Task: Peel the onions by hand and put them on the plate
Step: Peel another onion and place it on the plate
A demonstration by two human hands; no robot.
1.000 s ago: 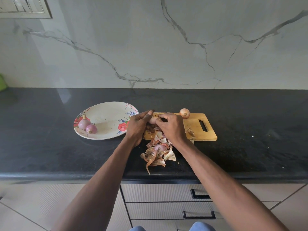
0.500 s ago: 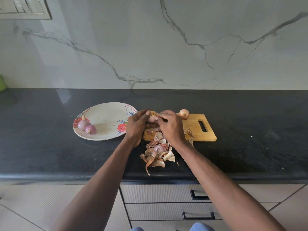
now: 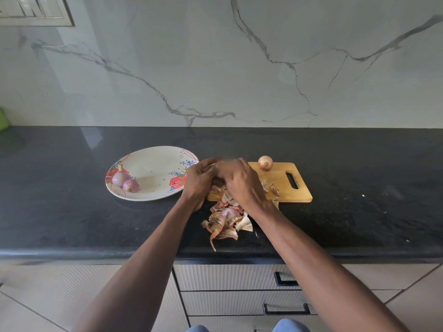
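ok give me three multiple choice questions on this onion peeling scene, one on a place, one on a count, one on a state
1. Where is the unpeeled onion?
A. on the floral plate
B. at the far edge of the wooden cutting board
C. in a drawer

2. How many peeled onions lie on the floral plate?
A. two
B. four
C. none

3. What are the left hand and right hand doing?
A. resting flat on the counter
B. pulling a drawer
C. closed together over the board above the onion skins

Answers: 1 B, it sits on the board's far edge. 2 A, two purple onions lie at the plate's left. 3 C, both hands curl together there; what they hold is hidden.
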